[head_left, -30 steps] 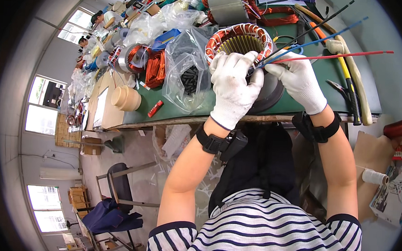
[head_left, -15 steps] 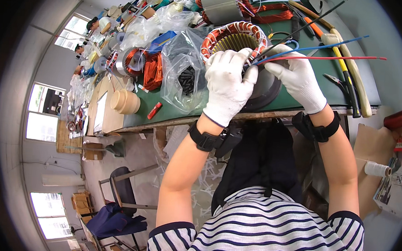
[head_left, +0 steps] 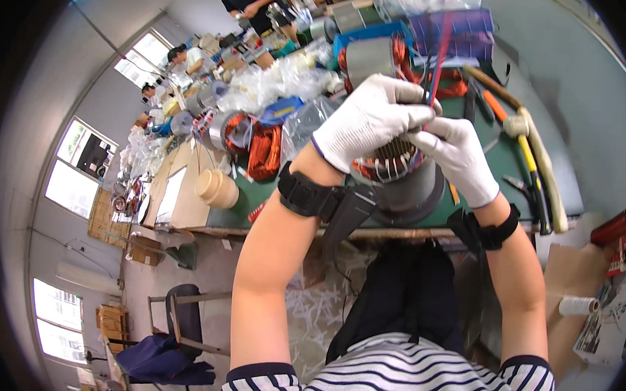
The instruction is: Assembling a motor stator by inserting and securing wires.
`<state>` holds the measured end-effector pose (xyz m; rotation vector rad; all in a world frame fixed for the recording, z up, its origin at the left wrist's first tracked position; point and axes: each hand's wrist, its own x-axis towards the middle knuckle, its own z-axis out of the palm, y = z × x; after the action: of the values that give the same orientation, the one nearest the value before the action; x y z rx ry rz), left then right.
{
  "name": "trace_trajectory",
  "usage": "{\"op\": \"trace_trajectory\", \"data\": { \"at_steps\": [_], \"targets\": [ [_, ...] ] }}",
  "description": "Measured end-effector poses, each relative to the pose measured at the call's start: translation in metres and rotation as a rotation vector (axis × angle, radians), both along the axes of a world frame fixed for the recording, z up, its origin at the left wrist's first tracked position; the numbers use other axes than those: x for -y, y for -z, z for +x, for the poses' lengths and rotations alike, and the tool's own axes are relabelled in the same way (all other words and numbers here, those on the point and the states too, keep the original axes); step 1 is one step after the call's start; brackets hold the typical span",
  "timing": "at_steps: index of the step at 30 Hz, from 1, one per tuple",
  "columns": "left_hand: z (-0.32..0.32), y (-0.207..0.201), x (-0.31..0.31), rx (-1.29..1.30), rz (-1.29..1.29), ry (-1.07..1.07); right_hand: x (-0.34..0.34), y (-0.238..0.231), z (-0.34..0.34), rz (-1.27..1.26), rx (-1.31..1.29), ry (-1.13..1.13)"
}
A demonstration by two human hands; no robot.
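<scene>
A motor stator with copper windings and white lacing sits on a dark grey round base near the table's front edge. Red, blue and dark lead wires rise from it, blurred at the top. My left hand, in a white knitted glove, reaches over the stator with its fingers closed around the wires. Lower on the same bundle, my right hand, gloved alike, pinches with thumb and fingers. Both hands hide much of the stator's upper rim and the spot where the wires leave it.
Right of my hands lie a yellow-and-black-handled mallet, a wooden handle and pliers. Another stator stands behind. Leftward are copper coils, a beige cup-shaped piece and plastic bags. People work farther back.
The lead wires have swung from pointing right to pointing upward. My left hand has gone from the stator's near side to the wires above it. My view has shifted.
</scene>
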<state>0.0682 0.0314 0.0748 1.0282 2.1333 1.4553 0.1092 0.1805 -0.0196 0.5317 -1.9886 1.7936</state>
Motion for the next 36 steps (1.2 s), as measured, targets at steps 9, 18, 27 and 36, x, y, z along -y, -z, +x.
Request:
{"op": "trace_trajectory", "data": {
  "at_steps": [9, 18, 27, 36],
  "targets": [
    [0.016, -0.067, -0.002, -0.124, 0.048, -0.147, 0.0, -0.052, 0.009, 0.106, -0.031, 0.071],
    [0.014, -0.079, -0.002, -0.296, 0.263, -0.125, 0.005, -0.046, 0.013, 0.077, -0.037, 0.077],
    [0.038, -0.039, -0.002, -1.396, 0.187, -0.467, -0.012, -0.042, 0.019, 0.141, 0.021, 0.197],
    [-0.012, 0.006, 0.028, -1.408, -0.177, -0.317, -0.001, -0.034, 0.018, -0.037, 0.036, -0.107]
  ]
}}
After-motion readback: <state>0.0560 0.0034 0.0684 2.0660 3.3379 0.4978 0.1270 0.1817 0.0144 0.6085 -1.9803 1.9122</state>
